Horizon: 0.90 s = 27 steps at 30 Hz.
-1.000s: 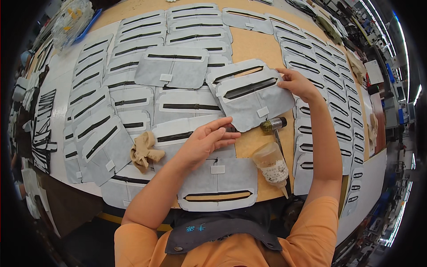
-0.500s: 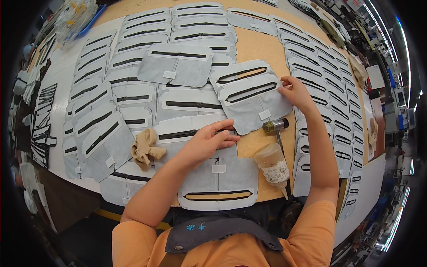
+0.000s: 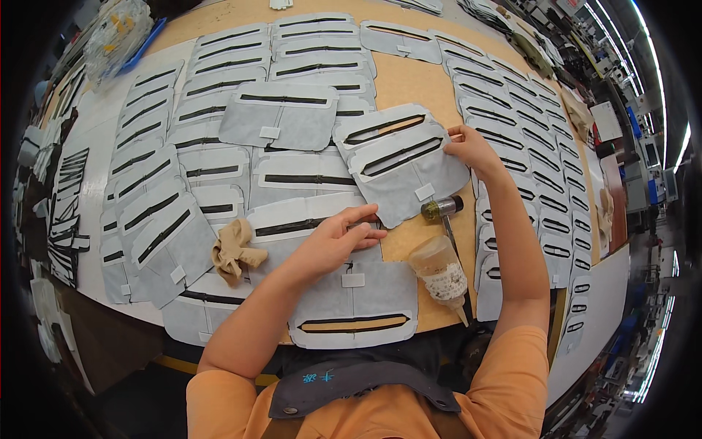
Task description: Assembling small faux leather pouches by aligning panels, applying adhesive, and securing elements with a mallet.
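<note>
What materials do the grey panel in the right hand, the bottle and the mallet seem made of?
Grey panel: perhaps leather or coated fabric, since its matte surface is faintly mottled.
Bottle: most likely plastic; its brownish body is translucent.
Mallet: head possibly rubber or plastic, with a blunt dark end; slim greyish handle, probably metal.

A: "From where does the head view look?"
B: "From head height, above the near edge of the worktable point(image 3: 409, 84), through the left of two side-by-side fisheye cameras."
A: "Direction and range?"
B: "Downward and forward across the worktable, upright, unmirrored. Near enough that the left hand point(image 3: 344, 238) and right hand point(image 3: 472, 151) lie mid-field; wide enough to include the dark apron point(image 3: 365, 388) at its near edge."
</note>
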Each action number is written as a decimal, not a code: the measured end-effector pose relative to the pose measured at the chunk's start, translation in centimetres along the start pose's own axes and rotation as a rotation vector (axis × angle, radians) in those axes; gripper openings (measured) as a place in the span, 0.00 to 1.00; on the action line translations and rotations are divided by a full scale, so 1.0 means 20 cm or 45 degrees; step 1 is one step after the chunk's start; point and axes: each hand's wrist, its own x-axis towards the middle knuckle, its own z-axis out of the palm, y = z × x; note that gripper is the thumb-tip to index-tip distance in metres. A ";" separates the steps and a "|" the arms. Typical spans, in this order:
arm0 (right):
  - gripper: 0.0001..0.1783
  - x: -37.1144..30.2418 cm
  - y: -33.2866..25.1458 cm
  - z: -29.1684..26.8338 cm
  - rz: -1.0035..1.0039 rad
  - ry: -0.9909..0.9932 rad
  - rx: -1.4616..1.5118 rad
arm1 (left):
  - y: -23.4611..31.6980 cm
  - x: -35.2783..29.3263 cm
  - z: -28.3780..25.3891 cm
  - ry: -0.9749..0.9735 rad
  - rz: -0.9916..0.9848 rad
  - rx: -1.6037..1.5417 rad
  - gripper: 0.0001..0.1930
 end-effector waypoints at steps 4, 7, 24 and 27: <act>0.19 -0.01 -0.03 -0.02 0.033 -0.031 -0.007 | 0.00 0.01 -0.02 -0.021 -0.010 0.009 0.24; 0.15 0.04 0.02 -0.07 0.051 -0.126 -0.003 | 0.02 0.02 -0.01 -0.027 -0.022 0.031 0.25; 0.30 0.11 -0.34 -0.13 -0.516 -0.142 0.466 | -0.07 0.03 -0.02 0.081 0.125 0.019 0.24; 0.31 0.36 -0.41 -0.17 -0.533 0.024 0.519 | -0.09 0.05 -0.03 0.084 0.170 0.028 0.24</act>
